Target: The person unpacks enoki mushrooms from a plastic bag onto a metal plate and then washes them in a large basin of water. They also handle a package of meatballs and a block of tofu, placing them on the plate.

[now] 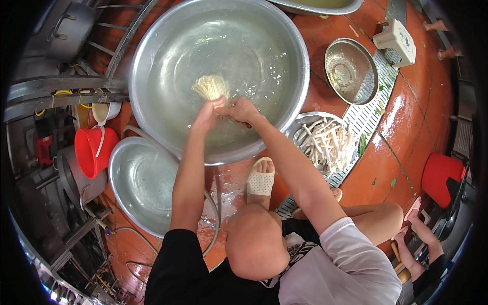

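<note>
Over a large aluminium basin (303, 82) of water, my left hand (209, 113) grips a pale bundle of enoki mushrooms (210, 87) near its base. The thin stems fan out away from me, above the water. My right hand (242, 111) meets the left at the base of the bundle, its fingers curled. A small brown handle end (248, 125) sticks out below my right palm; the rest of that tool is hidden. Something clear and shiny, perhaps plastic film, shows between the hands.
Long white mushrooms (328, 145) fill a metal bowl (292, 131) on the right. Beyond it lie a metal strainer (351, 72), a plastic stool (398, 44) and a drain grate (375, 91). At left are a smaller basin (143, 187), a hose (217, 213) and a red bucket (91, 152). Another person's legs (423, 228) show lower right.
</note>
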The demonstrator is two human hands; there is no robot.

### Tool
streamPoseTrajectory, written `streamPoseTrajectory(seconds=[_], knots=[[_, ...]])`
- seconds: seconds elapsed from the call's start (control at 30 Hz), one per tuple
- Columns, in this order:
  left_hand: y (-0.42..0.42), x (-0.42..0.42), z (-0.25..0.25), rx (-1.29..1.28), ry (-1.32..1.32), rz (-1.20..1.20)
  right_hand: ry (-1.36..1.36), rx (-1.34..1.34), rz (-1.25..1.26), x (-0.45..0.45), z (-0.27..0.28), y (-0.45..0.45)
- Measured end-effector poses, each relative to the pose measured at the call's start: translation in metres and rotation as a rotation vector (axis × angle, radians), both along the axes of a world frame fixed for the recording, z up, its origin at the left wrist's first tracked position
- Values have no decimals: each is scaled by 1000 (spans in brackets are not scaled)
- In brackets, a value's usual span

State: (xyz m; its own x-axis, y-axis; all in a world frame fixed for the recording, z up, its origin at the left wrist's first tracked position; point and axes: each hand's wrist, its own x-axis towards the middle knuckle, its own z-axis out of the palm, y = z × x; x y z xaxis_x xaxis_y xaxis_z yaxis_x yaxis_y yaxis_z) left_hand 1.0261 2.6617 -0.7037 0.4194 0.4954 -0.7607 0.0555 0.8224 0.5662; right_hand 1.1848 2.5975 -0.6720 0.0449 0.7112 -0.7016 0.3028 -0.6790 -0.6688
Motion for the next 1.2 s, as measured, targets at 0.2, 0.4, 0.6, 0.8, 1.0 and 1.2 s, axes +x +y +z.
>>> streamPoseTrajectory(seconds=[0.2, 0.4, 0.6, 0.8, 1.0, 1.2], knots=[[-3, 11, -34, -35, -252, 209, 46, -36, -161, 14, -1, 1], [-1, 26, -31, 133, 0, 239, -12, -167, 157, 49, -6, 2], [-1, 20, -24, 258, 144, -3, 718, -312, -534, 67, 7, -1], [-17, 12, 42, 73, 10, 22, 1229, -163, -664, 42, 77, -22], [-15, -41, 110, 95, -193, -10, 1117, -80, -571, 47, 63, -31], [-3, -51, 169, 329, 303, -280, 188, 126, -310, 34, 102, -12]])
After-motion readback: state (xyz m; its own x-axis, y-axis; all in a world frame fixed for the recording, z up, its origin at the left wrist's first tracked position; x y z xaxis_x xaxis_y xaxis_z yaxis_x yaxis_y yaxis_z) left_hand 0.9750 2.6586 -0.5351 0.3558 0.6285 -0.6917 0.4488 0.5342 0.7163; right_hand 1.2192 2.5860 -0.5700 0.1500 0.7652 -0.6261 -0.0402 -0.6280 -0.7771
